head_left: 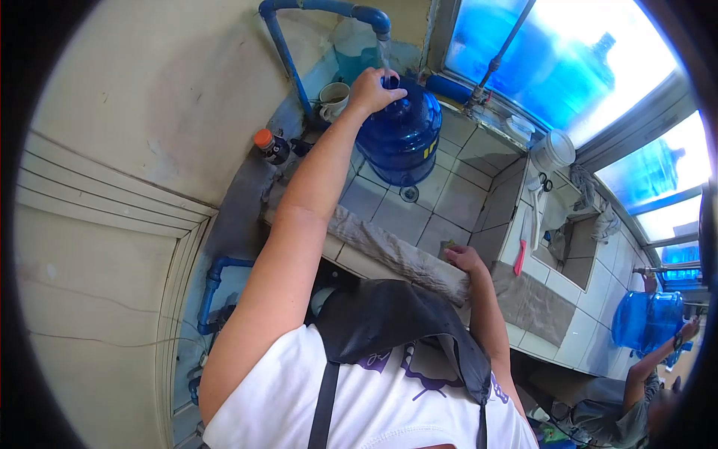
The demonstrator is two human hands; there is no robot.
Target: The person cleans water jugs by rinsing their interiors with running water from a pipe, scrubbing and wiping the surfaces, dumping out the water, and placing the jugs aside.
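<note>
My left hand (pixel 375 91) is stretched out to a large blue water jug (pixel 404 131), its fingers curled round the jug's neck. The jug stands upright on the tiles of a sink basin (pixel 449 196), under a blue pipe spout (pixel 381 30). Water (pixel 384 54) runs from this spout down to the jug's mouth. At the near side of the basin, my right hand (pixel 465 258) is closed on a small greenish pad (pixel 449 245), mostly hidden by the fingers. A grey cloth (pixel 396 251) lies along the basin's front edge, close to that hand.
An orange-capped bottle (pixel 271 147) and a white mug (pixel 333 96) stand left of the jug. On the right ledge are a pink-handled brush (pixel 520 258), scissors (pixel 546 182) and a white bucket (pixel 555 150). At far right another person's hand (pixel 689 329) is by a blue jug (pixel 649 320).
</note>
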